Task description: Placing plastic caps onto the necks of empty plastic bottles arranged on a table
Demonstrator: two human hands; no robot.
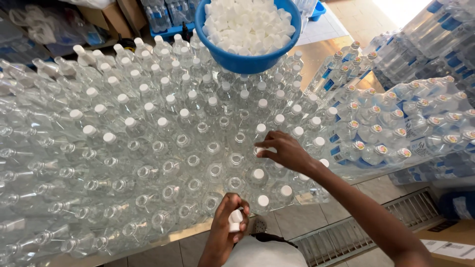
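A dense field of clear plastic bottles (163, 148) stands upright before me; the far ones wear white caps, the near ones are uncapped. My right hand (284, 151) reaches over them and pinches a white cap (259, 150) onto a bottle mouth near the middle. My left hand (228, 225), close to my body at the table's front edge, is closed around a few loose white caps (235, 220). A blue bowl (245, 62) heaped with white caps sits on top of the bottles at the far side.
Shrink-wrapped packs of labelled, capped bottles (396, 128) lie stacked at the right. More bottle packs and cardboard boxes (106, 17) stand behind. A floor drain grate (346, 235) runs below right, beside a cardboard box (452, 244) with a label.
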